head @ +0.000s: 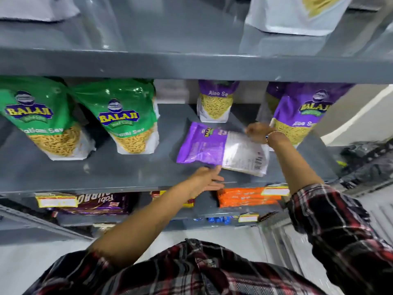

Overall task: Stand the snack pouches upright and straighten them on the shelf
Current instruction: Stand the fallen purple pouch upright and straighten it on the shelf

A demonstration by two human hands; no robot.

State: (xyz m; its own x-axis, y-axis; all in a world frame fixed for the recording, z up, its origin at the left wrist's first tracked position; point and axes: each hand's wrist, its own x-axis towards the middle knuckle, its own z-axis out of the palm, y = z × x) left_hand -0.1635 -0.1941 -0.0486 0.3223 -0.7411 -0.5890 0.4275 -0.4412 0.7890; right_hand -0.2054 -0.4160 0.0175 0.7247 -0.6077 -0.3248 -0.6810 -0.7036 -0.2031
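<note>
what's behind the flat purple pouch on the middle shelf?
An upright purple pouch stands behind the flat pouch, further back on the shelf. Its top is hidden by the shelf above.

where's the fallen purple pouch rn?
Head view: fallen purple pouch lies flat on the middle shelf, right of centre, between left hand and right hand.

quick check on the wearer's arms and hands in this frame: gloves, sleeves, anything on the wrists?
No gloves: both the left hand and right hand are bare. The plaid sleeves, red, black and white checks, are pushed up, leaving both forearms uncovered. The right wrist carries a thin bracelet with a small dark blue bead. Nothing shows on the left wrist. No visible rings, though the fingers are blurred.
</note>
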